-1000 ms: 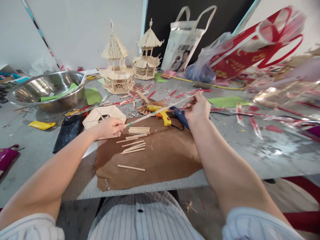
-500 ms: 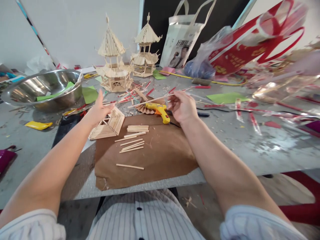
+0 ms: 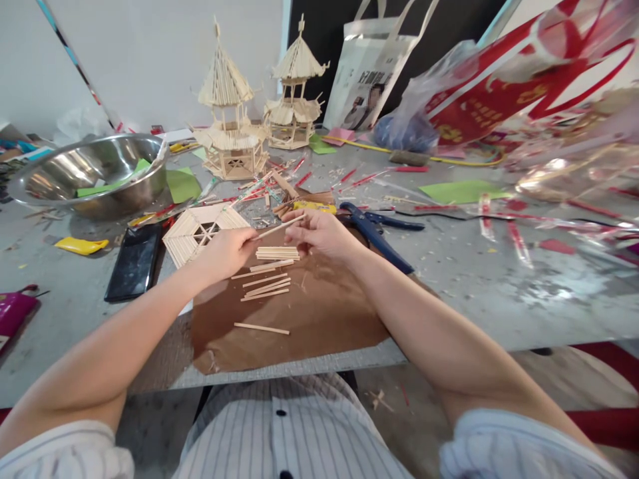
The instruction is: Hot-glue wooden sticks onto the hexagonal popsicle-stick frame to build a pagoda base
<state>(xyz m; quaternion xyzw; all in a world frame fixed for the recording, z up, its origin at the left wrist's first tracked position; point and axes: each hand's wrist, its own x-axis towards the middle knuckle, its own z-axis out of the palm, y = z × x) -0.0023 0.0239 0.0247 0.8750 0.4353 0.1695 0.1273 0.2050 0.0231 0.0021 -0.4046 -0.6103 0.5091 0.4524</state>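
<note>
A thin wooden stick (image 3: 276, 228) is held between both hands above the brown sheet (image 3: 309, 326). My left hand (image 3: 227, 253) pinches its left end; my right hand (image 3: 322, 233) grips the other end with bent fingers. Just below them lie several cut sticks (image 3: 267, 287) in loose rows. Beside my left hand, partly covered by it, is a flat hexagonal panel of sticks (image 3: 182, 233) with an open spoked centre. Behind my right hand shows part of a yellow glue gun (image 3: 319, 207). Blue-handled pliers (image 3: 377, 243) lie to its right.
Two stick-built pagoda models (image 3: 232, 143) stand at the back. A steel basin (image 3: 90, 193), a black phone (image 3: 134, 263) and a yellow-handled tool (image 3: 81, 245) are on the left. Red wrappers and scraps litter the right, near a red bag (image 3: 492, 86) and a white bag (image 3: 362, 73).
My left hand has come right and down from above the hexagonal panel and closed on the stick. My right hand has moved left with the stick, uncovering the pliers.
</note>
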